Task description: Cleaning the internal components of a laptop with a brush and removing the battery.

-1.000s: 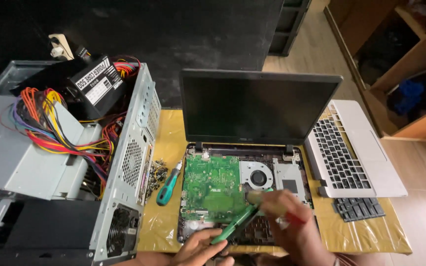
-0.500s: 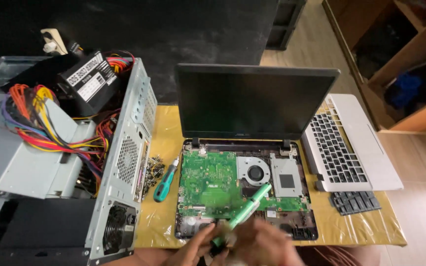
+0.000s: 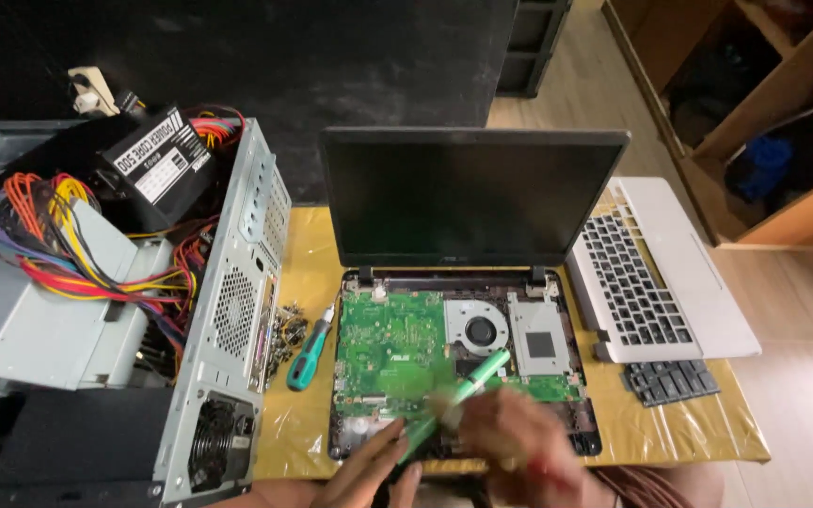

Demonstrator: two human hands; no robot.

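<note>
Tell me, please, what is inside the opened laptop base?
Inside the laptop base: a green circuit board, a round fan and a metal plate. Blurred hands and a green tool cover the front part.

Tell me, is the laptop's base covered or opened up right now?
Opened up. The laptop base shows its bare green board and fan, and the white keyboard cover lies apart to its right.

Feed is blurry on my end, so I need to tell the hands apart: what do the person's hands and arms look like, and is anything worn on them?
Both hands are bare, with no gloves or sleeves in view. The left hand shows plain fingers. The right hand is motion-blurred; a small red patch near its lower edge cannot be identified. No watch shows.
</note>
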